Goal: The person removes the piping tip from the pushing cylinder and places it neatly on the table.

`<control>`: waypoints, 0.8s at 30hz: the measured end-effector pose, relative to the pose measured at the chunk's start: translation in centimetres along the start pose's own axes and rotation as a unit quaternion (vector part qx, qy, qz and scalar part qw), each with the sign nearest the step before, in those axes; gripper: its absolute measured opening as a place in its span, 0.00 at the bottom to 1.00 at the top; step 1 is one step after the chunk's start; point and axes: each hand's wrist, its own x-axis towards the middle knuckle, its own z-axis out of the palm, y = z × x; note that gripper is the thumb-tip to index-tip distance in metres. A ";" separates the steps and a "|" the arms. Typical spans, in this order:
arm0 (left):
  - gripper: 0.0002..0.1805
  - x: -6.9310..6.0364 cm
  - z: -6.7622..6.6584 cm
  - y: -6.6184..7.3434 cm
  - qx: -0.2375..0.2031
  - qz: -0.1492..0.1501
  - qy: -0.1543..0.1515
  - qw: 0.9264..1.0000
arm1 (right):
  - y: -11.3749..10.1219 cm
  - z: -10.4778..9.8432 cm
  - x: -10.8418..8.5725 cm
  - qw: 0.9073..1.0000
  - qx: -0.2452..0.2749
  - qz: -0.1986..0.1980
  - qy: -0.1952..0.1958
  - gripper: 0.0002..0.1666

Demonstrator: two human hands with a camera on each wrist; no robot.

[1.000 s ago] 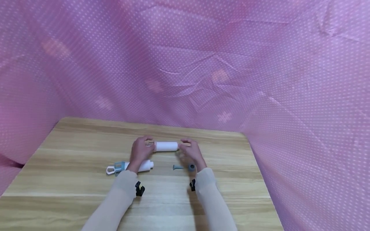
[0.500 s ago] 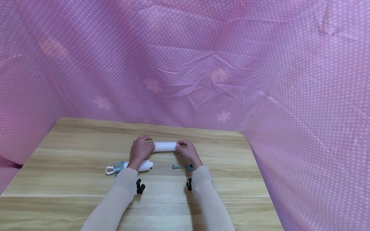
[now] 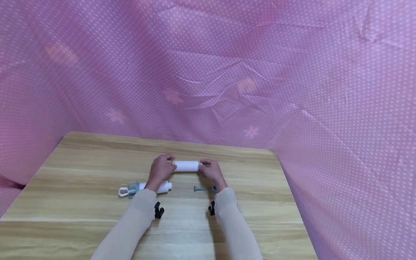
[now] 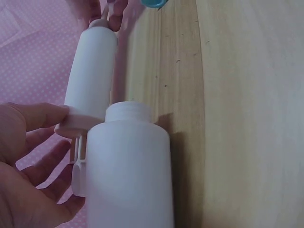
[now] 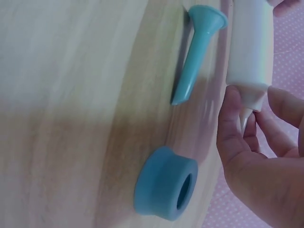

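Note:
A white squeeze bottle [image 3: 186, 166] lies sideways between both hands near the table's back. My left hand [image 3: 160, 168] grips its left end, thumb on the pinkish collar, fingers by a pale handle part [image 4: 80, 175]. At the other end, my right hand [image 3: 212, 170] has thumb and fingers around a pale tapered cap with a thin nozzle [image 5: 245, 116]. A second white bottle [image 4: 128, 175] lies under my left wrist, its neck bare, a teal cage-like holder [image 3: 133, 188] with a white loop handle at its other end.
Below the right hand lie a teal flared tube [image 5: 194, 57] and a teal ring-shaped cap [image 5: 164, 185]. The wooden table [image 3: 182, 231] ends at a pink dotted cloth [image 3: 208, 90] behind and beside it.
My right hand has moved slightly left, and its fingers have come in around the bottle's right end. My left hand stays at the left end with little movement.

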 end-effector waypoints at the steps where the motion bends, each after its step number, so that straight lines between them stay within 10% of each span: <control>1: 0.20 -0.1 -0.1 0.1 0.002 0.006 0.003 1.000 | 0.0 0.0 0.0 1.000 0.001 -0.002 0.002 0.20; 16: 0.20 -1.5 -1.6 1.0 -0.004 0.079 0.028 0.996 | -0.4 -2.1 -1.5 0.994 0.056 -0.088 -0.042 0.13; 24: 0.28 -2.6 -3.6 0.7 -0.052 0.145 -0.016 0.988 | -2.0 -3.5 -3.8 0.989 0.047 -0.130 -0.047 0.12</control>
